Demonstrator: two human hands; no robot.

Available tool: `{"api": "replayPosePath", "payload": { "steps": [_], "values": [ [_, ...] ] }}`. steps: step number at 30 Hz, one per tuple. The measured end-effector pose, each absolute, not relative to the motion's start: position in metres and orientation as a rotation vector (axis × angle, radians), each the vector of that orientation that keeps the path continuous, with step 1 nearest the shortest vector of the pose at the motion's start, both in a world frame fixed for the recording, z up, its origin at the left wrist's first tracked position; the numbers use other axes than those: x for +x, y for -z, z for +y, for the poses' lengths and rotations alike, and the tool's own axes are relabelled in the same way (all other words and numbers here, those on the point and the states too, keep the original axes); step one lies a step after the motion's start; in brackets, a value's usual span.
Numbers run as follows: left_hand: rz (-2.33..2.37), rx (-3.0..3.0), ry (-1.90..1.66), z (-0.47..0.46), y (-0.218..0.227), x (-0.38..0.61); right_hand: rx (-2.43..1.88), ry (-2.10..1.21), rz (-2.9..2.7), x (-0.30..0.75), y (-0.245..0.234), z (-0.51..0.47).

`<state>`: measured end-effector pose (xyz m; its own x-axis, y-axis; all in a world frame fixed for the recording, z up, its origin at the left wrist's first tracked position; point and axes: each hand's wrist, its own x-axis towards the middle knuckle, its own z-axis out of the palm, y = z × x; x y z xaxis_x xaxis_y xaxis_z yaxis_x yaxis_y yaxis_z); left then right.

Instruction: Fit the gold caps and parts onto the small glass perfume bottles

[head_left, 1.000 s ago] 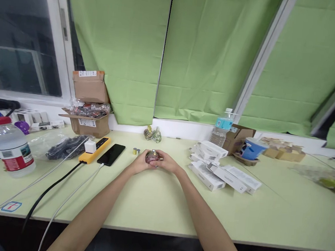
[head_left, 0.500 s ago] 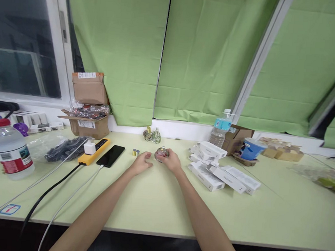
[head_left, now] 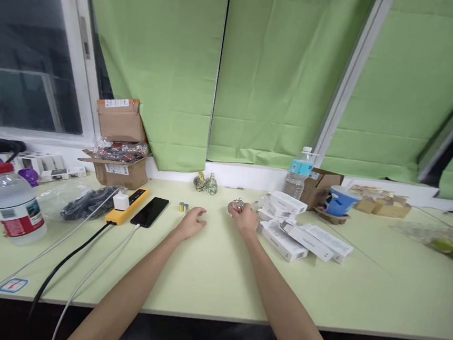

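My right hand (head_left: 247, 220) grips a small round glass bottle (head_left: 236, 207) with a pinkish tint, at the left edge of a pile of white boxes (head_left: 284, 238). My left hand (head_left: 191, 223) rests over the table with its fingers apart and nothing in them. Just beyond it stand two small shiny cylinders (head_left: 184, 207), one gold and one silvery, that look like caps. Farther back, two more small glass bottles, one amber-toned (head_left: 199, 182) and one greenish (head_left: 211, 184), sit close together near the wall.
On the left are a black phone (head_left: 150, 212), a yellow power strip (head_left: 127, 207) with cables, a red-capped bottle (head_left: 17, 204) and a cardboard box (head_left: 119, 174). A water bottle (head_left: 297, 175) and a blue tub (head_left: 340, 202) stand at the back right.
My right hand has carried the round glass bottle to the right, away from my left hand and up to the white boxes. The left hand has hardly moved.
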<state>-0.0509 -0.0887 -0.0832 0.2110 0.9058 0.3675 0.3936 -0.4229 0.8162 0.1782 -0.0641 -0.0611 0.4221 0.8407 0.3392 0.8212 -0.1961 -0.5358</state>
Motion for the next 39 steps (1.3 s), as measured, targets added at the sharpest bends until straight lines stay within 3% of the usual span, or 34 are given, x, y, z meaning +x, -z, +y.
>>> {"api": "replayPosePath", "payload": {
  "steps": [28, 35, 39],
  "values": [
    [1.135, 2.093, -1.188, -0.087, 0.089, -0.051, -2.033, -0.018, -1.381, 0.180, 0.064, -0.064],
    [1.115, 2.158, -1.192, -0.093, 0.087, -0.050, -1.685, 0.284, -1.383, 0.154, 0.043, -0.087],
    [1.078, 2.233, -1.205, -0.098, 0.083, -0.049, -1.418, 0.239, -1.600, 0.124, 0.035, -0.100]
  ]
}}
